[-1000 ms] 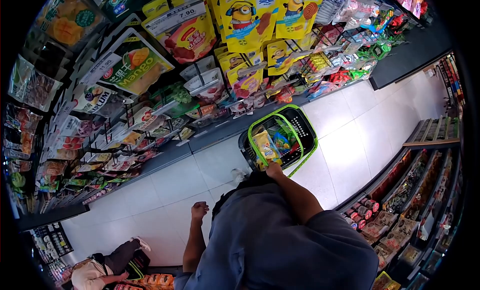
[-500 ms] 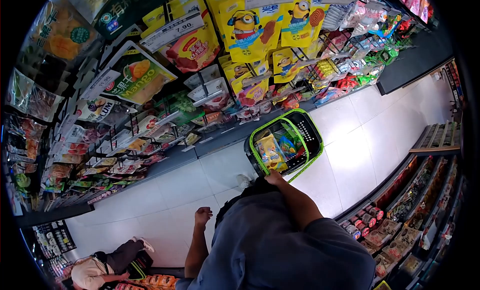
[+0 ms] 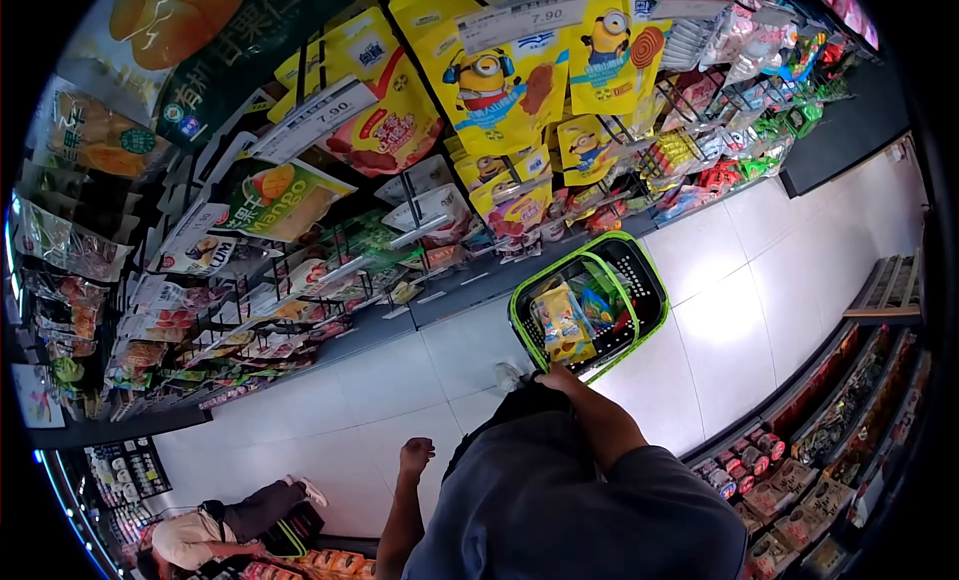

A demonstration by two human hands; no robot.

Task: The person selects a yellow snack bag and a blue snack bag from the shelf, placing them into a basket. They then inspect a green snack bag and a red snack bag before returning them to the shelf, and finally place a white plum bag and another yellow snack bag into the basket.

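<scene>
Right hand (image 3: 561, 379) on a black, perforated, green-rimmed basket (image 3: 644, 277)

You are in a retail shop, in a snack aisle. Identify it by the hanging snack pouches (image 3: 504, 85), the price tags (image 3: 318, 118) reading 7.90, the stocked shelves (image 3: 789, 480) opposite, the tiled floor (image 3: 729, 300) and the shopping basket (image 3: 654, 280) containing packaged goods (image 3: 562, 322).
</scene>
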